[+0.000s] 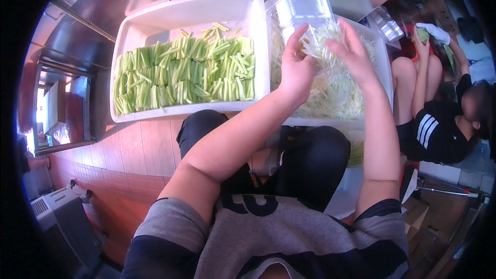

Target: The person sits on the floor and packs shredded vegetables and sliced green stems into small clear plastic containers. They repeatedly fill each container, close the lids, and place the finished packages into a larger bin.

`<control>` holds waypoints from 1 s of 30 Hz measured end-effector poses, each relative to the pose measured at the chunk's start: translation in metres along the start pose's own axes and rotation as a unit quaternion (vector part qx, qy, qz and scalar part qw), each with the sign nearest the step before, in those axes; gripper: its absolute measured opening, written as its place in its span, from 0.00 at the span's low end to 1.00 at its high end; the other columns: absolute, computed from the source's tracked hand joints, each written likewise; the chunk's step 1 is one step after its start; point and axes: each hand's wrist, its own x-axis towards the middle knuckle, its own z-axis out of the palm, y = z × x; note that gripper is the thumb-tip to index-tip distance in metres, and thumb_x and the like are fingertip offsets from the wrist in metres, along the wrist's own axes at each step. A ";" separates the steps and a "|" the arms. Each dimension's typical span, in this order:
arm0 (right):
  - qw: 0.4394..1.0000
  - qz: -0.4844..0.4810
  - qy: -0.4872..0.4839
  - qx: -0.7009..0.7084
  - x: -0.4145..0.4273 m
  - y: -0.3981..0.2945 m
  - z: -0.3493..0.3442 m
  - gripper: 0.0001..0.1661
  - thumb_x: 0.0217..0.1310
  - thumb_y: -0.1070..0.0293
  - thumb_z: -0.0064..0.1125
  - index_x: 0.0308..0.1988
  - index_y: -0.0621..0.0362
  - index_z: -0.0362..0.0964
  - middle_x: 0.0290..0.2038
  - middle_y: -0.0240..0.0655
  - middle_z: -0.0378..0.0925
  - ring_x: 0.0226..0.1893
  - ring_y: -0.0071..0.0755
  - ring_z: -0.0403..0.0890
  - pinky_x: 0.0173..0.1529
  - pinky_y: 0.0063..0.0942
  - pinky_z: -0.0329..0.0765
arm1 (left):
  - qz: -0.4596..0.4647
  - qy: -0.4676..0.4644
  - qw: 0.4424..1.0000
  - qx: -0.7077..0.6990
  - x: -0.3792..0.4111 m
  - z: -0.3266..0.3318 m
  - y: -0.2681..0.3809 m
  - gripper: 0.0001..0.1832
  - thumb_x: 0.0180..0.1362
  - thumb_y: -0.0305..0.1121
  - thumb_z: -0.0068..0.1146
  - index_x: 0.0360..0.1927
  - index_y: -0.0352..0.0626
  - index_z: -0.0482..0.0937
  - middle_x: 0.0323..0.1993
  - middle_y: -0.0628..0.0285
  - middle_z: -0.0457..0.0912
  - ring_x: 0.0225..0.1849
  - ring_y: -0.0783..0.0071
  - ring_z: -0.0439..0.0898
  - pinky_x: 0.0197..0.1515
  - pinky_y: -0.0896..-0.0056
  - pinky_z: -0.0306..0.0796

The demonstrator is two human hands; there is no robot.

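Note:
My left hand [298, 62] is at the near left side of a clear plastic clamshell container [304, 7], its thumb raised beside it. Pale green-white vegetable shreds [323, 44] lie at the container's near part, between my hands. My right hand [350, 50] has its fingers at these shreds; motion blur and the clear plastic hide what exactly it grips. Both hands are above a white plastic tub [381, 60] heaped with more such shreds. To the left, another white tub [116, 66] holds rows of cut green vegetable sticks [182, 69], with a few loose pieces near its far wall.
Clear plastic containers [387, 27] are stacked beyond the right tub. A co-worker [434, 128] sits at the right, one gloved hand [434, 33] near a green vegetable. A metal surface with bars stands behind the tubs. A grey-white appliance [58, 209] is at the lower left.

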 end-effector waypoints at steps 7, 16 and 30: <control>0.941 -0.147 0.035 -0.305 -0.011 0.004 0.025 0.44 0.45 0.51 0.68 0.60 0.53 0.60 0.59 0.48 0.62 0.60 0.50 0.63 0.61 0.38 0.63 | 0.131 0.005 0.953 0.274 0.004 -0.010 -0.018 0.33 0.50 0.10 0.39 0.62 0.41 0.59 0.45 0.57 0.72 0.42 0.73 0.74 0.42 0.73 0.71; 0.964 -0.109 0.011 -0.242 0.002 0.003 0.003 0.43 0.45 0.63 0.68 0.61 0.51 0.59 0.57 0.47 0.66 0.56 0.46 0.70 0.58 0.33 0.67 | -0.112 0.001 0.993 -0.048 0.004 -0.004 0.008 0.31 0.54 0.19 0.32 0.64 0.49 0.58 0.42 0.56 0.73 0.35 0.70 0.76 0.40 0.66 0.74; 0.979 -0.175 0.106 0.013 -0.008 -0.003 -0.011 0.36 0.61 0.54 0.54 0.62 0.61 0.53 0.62 0.43 0.60 0.63 0.39 0.59 0.63 0.37 0.56 | -0.106 0.010 0.984 -0.142 0.004 -0.006 0.009 0.39 0.50 0.11 0.31 0.66 0.56 0.54 0.58 0.51 0.61 0.39 0.65 0.74 0.44 0.62 0.74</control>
